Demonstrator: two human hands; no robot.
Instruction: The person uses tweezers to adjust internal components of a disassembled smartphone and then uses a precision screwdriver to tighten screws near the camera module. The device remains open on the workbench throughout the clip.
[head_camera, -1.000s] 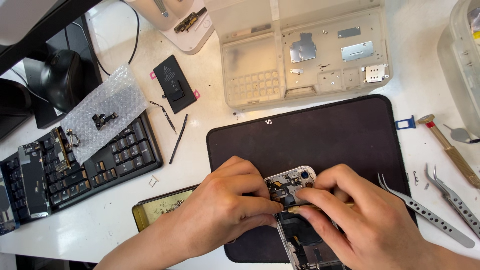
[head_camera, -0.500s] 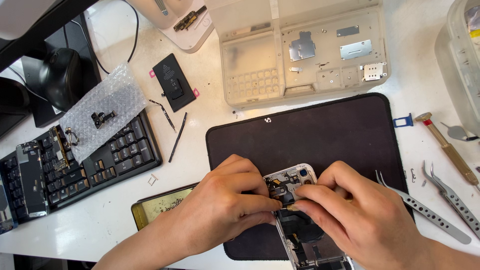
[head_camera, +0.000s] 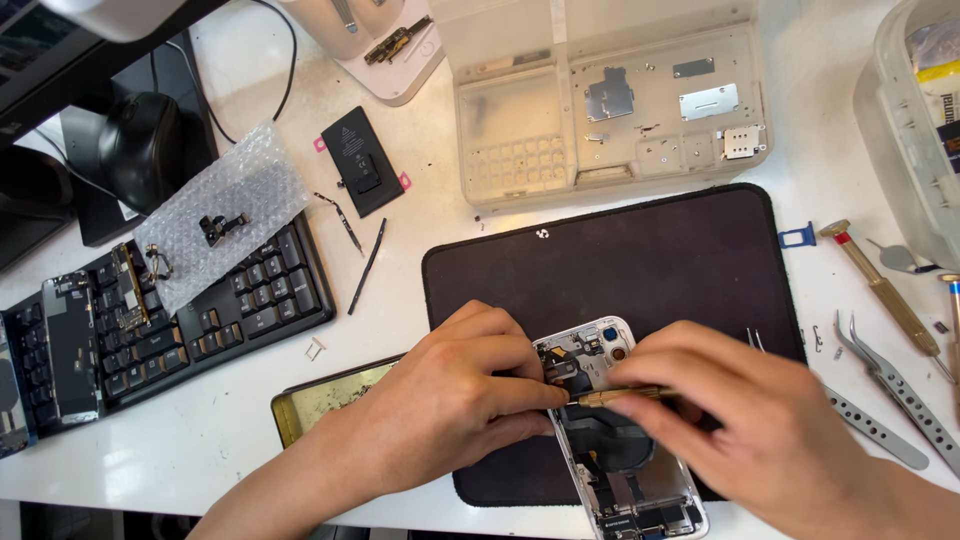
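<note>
We kept the opened white phone chassis (head_camera: 620, 440) flat on the black rectangular mat (head_camera: 620, 270) so it would not slide. Our left hand (head_camera: 445, 400) pinned it, fingers pressing its edge; our right hand (head_camera: 760, 430) pinched a slim brass-coloured screwdriver (head_camera: 620, 396), tip inside.

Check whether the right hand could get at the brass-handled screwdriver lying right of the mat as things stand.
Probably not at once: the right hand already grips a thin brass tool over the opened phone. The screwdriver lies bare on the table, with nothing across the path, so only the occupied hand hinders it.
</note>
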